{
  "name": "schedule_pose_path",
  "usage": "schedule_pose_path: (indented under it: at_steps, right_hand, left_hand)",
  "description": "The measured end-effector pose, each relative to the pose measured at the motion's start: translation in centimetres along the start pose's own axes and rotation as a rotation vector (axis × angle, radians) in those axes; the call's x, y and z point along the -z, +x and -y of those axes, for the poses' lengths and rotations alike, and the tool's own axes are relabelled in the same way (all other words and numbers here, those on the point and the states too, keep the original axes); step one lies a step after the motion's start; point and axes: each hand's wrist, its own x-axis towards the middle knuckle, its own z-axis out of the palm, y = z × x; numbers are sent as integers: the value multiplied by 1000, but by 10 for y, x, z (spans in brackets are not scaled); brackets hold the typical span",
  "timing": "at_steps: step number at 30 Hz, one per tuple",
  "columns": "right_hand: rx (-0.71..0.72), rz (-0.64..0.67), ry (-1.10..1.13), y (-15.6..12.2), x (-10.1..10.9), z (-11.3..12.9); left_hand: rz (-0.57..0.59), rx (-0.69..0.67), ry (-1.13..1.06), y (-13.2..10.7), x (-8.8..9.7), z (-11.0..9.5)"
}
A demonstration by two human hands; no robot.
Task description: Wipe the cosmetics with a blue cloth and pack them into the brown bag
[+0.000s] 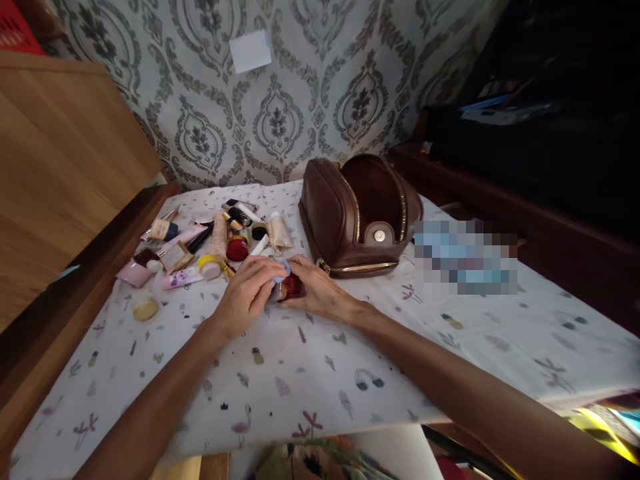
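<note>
My right hand [323, 292] is closed round a small dark red bottle [292, 288] over the middle of the table. My left hand [250, 290] meets it from the other side, its bent fingers pressing a small light-blue piece, perhaps a cloth [281, 271], against the bottle's top. Just behind the hands stands a brown makeup bag [327, 213], unzipped, with its flap and snap showing. Cosmetics lie left of the bag: a red-lidded jar [237, 249], a cream tube [280, 231], a yellow-rimmed jar [209, 267] and several other tubes and bottles.
A printed white cloth [280, 387] covers the table. A round pale-yellow item [145, 309] lies apart at the left. Wooden furniture [75, 133] borders the left side, patterned wallpaper [277, 113] the back. Right of the bag is a blurred-out patch [465, 257].
</note>
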Motion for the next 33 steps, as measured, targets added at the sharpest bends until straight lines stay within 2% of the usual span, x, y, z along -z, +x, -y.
schedule_pose_path:
  at_steps: [3,6,11,16,21,24,27,31,33]
  right_hand:
    - [11,8,22,1,1,-3]
    - [-36,-29,93,2,-2,-7]
    - [-261,-106,611,7,-13,-20]
    - [-307,-113,807,8,-11,-20]
    - [-351,-146,1018,6,-6,-12]
    - [-326,-144,1025,7,-5,-12]
    - [-278,-106,965,7,-8,-13]
    - [-142,-105,718,3,-11,-14]
    - [-92,-110,572,2,-11,-14]
  left_hand:
    - [8,-67,38,1,2,0]
    - [37,-167,114,0,2,-1]
    - [64,-313,234,-4,-2,0]
    - [-38,-361,284,-7,-4,3]
    - [-153,-295,243,-7,-4,2]
    - [-200,-215,182,-5,-3,0]
    - [-193,-173,129,-3,-2,0]
    - [-111,-167,123,-3,-1,1]
    - [-106,-117,126,-3,-2,2]
